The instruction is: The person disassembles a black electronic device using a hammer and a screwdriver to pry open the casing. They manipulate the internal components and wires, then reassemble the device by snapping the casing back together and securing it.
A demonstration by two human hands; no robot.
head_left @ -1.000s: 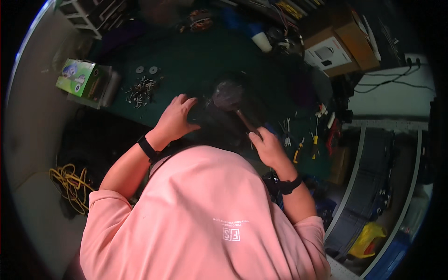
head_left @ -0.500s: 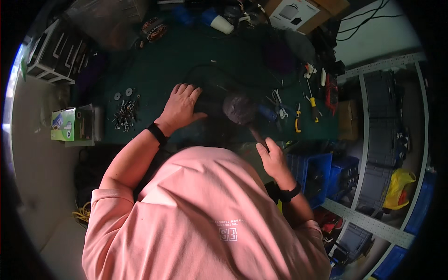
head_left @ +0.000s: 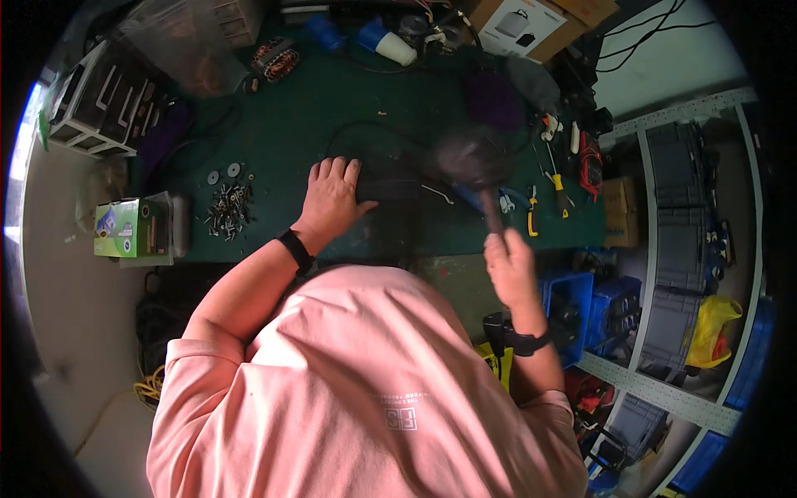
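Observation:
My right hand (head_left: 512, 267) is wrapped round the handle of a mallet (head_left: 475, 159). Its big dark head is raised in front of the hand and smeared by motion. My left hand (head_left: 334, 201) lies palm down with fingers stretched and thumb out to the right, at the left side of a dark shape on the green-topped table (head_left: 332, 100). What that dark shape is, I cannot make out in the shadow. A thin bright metal rod (head_left: 437, 193) lies between my hands. Beside the mallet are open-end wrenches (head_left: 506, 201), partly hidden behind it.
Screws (head_left: 228, 212) and two washers (head_left: 224, 173) lie left. A yellow-handled screwdriver (head_left: 561, 195), a yellow-black tool (head_left: 532, 214) and a red multimeter (head_left: 590, 163) lie right. Behind are a copper-wound coil (head_left: 276, 60) and a cardboard box (head_left: 573, 17). Blue bins (head_left: 568, 307) stand below the right edge.
My right hand and the mallet have swung to the right. My left hand has shifted slightly right and nearer to me, still flat. The thin metal rod now shows.

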